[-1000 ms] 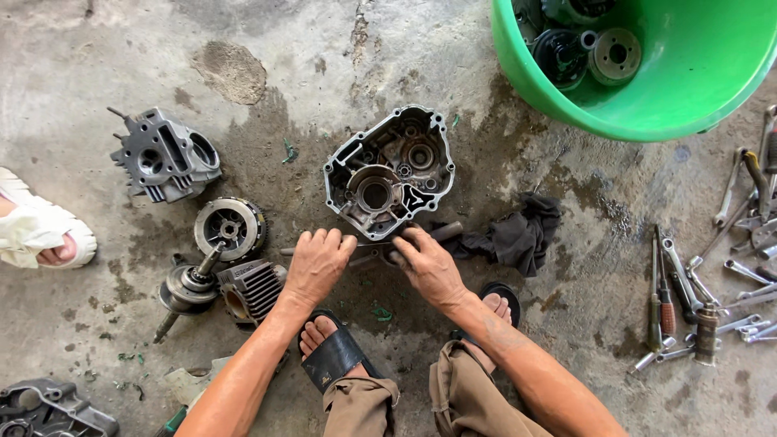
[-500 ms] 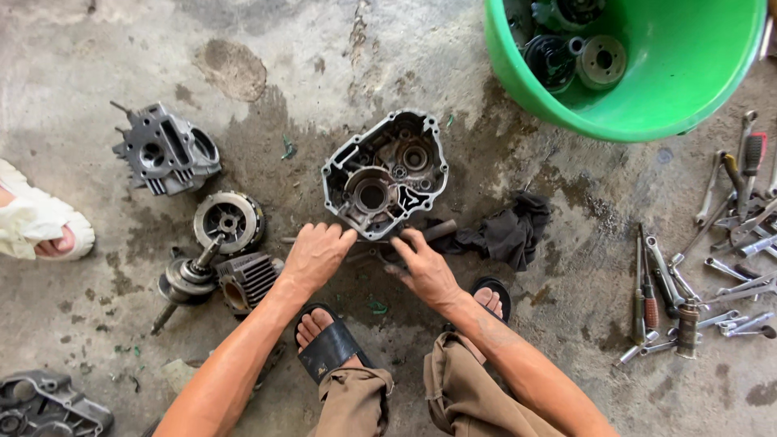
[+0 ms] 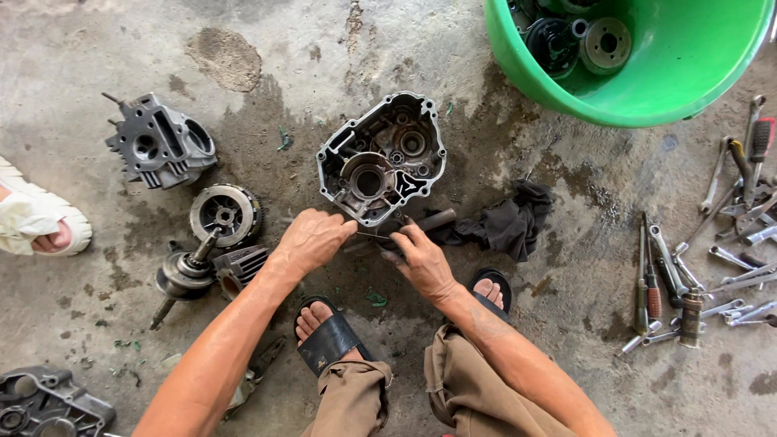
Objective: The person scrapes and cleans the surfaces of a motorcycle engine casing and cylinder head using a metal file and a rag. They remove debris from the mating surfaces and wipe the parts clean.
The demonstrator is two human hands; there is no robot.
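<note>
A grey engine crankcase half (image 3: 380, 158) lies open side up on the stained concrete floor. My left hand (image 3: 312, 240) and my right hand (image 3: 421, 259) meet just below its near edge. Both pinch a thin metal rod (image 3: 371, 236) that runs between them. A dark cylindrical part (image 3: 435, 219) lies just beyond my right fingers, touching the crankcase's near edge. What the fingertips hold beyond the rod is hidden.
A cylinder head (image 3: 158, 147), a clutch drum (image 3: 226, 214), a crankshaft (image 3: 184, 277) and a finned cylinder (image 3: 240, 266) lie left. A black rag (image 3: 506, 223) lies right. A green tub (image 3: 647, 57) holds parts. Wrenches and screwdrivers (image 3: 696, 267) spread far right. Another person's sandalled foot (image 3: 36, 218) is at left.
The view has shifted slightly. Both hands stay at the crankcase's near edge, with the fingers drawn a little closer together on the rod.
</note>
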